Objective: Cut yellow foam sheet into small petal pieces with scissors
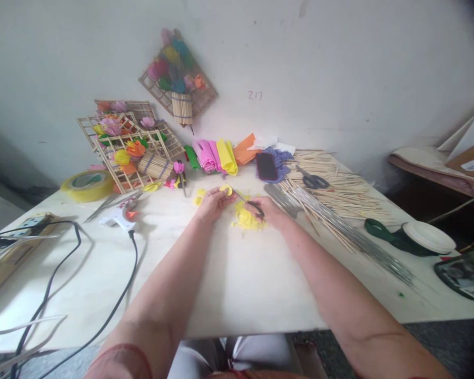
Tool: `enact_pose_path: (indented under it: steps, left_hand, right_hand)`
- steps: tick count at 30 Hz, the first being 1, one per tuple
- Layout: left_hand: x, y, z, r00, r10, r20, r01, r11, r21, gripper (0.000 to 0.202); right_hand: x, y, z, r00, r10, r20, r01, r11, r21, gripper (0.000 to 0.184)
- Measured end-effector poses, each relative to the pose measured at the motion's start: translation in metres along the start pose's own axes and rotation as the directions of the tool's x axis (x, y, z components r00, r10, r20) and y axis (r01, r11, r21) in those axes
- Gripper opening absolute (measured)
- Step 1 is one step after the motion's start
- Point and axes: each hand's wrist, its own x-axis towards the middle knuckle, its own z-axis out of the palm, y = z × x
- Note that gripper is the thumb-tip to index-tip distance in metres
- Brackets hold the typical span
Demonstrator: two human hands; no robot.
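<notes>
My left hand (214, 204) pinches a small yellow paper piece (226, 189) above the middle of the table. In my right hand (269, 210) is a pair of scissors (256, 208), its fingers through the dark handles. The blades point up and left, reaching the edge of the yellow piece; whether they are parted is too small to tell. Below the scissors lies a heap of yellow paper scraps (248, 218). A few cut yellow pieces (198, 197) rest just left of my left hand.
Bamboo sticks (339, 189), metal wires (351, 237) and second scissors (315, 180) lie right. Behind are coloured paper rolls (209, 156) and a phone (267, 167). Leftward stand flower-decorated stick frames (134, 150), yellow tape (87, 185), a white glue gun (120, 217) and a power strip (19, 247) with cables.
</notes>
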Motion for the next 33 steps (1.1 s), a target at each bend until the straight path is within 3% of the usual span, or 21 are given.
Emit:
enact_pose_path:
  steps: [19, 33]
  left_hand:
    - [-0.0005, -0.0023, -0.0039, 0.994, -0.025, 0.109, 0.016, 0.996, 0.084, 0.013]
    - [-0.001, -0.0019, -0.0013, 0.997, -0.025, 0.075, 0.02, 0.997, 0.077, 0.014]
  right_hand:
    - [-0.0047, -0.0019, 0.0013, 1.0, -0.008, 0.014, 0.008, 1.0, 0.002, 0.031]
    - [-0.0007, 0.0004, 0.0003, 1.0, -0.016, 0.017, 0.015, 0.998, 0.054, 0.03]
